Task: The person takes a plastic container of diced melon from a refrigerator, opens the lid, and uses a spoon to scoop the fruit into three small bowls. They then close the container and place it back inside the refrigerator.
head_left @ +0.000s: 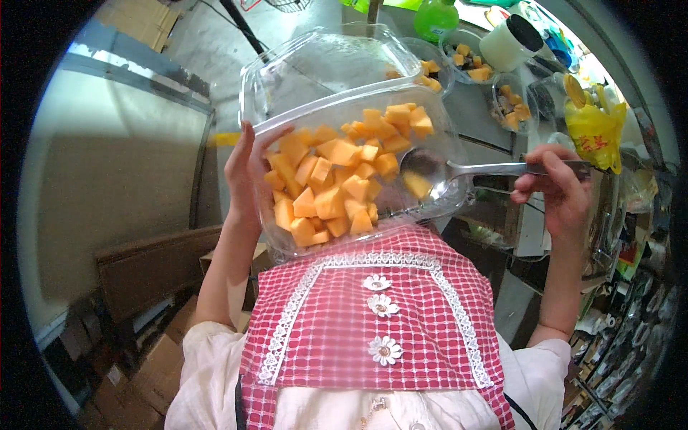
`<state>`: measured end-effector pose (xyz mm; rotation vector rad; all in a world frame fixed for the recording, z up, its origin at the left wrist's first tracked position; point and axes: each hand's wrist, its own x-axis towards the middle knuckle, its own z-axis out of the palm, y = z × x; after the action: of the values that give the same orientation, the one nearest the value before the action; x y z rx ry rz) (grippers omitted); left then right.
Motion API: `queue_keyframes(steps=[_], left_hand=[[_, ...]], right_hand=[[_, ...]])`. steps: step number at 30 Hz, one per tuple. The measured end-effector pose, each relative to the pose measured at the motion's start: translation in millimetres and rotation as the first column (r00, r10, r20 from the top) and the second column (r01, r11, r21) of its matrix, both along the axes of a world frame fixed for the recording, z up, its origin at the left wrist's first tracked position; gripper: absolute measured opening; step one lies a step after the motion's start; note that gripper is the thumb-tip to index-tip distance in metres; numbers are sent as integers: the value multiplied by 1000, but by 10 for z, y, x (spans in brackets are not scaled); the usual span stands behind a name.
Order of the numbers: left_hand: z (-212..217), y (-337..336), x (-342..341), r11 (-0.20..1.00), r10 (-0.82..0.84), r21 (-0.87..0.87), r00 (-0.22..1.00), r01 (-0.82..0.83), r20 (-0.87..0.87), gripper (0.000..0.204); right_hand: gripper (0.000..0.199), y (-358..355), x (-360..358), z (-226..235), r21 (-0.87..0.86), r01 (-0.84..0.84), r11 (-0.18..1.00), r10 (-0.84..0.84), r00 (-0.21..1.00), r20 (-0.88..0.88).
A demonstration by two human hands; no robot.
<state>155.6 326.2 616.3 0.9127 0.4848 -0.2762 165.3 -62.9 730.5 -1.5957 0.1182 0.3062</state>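
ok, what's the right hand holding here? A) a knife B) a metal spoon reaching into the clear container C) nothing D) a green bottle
B: the right hand grips the handle of a metal spoon whose bowl sits among the orange fruit cubes in the clear plastic container, which the left hand holds by its side.

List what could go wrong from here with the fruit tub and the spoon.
1. The tub is tilted toward the apron, held by the left hand alone; the fruit cubes could slide out.
2. The spoon in the right hand carries one cube that may drop.
3. The open lid might swing shut.
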Motion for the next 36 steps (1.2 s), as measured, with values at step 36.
queue_keyframes(steps=[36], left_hand=[[292, -262, -86, 959, 249, 78, 939, -274, 238, 86]], right_hand=[[18, 733, -228, -62, -722, 277, 634, 632, 354, 690]])
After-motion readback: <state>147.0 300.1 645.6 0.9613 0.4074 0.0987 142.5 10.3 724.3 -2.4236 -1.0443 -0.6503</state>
